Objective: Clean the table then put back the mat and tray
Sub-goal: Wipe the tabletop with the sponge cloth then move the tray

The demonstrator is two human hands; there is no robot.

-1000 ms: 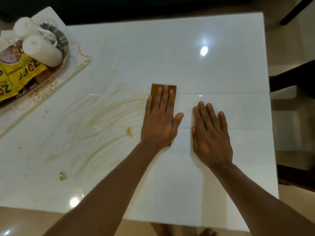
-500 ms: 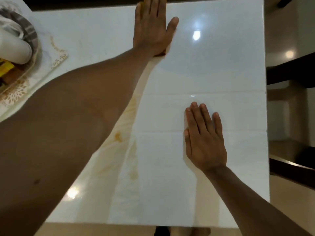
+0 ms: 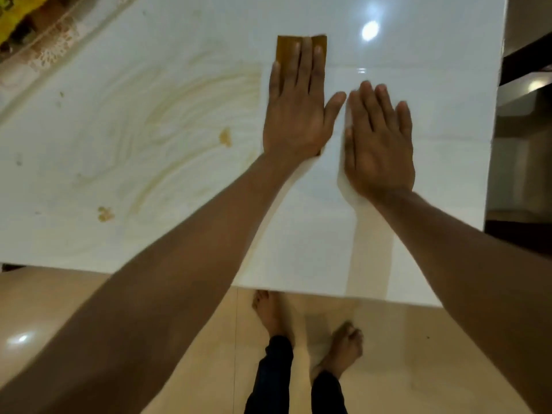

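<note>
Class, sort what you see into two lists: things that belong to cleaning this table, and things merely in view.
Job: table; brown cloth under left hand; yellowish smears; mat.
Merely there: right hand resting flat; yellow packet; floor.

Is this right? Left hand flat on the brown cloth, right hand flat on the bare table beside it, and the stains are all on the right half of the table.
Not quite. The head view shows the yellowish stains on the left half, left of the left hand. That hand does press flat on the brown cloth, and the right hand lies flat on the bare table.
</note>
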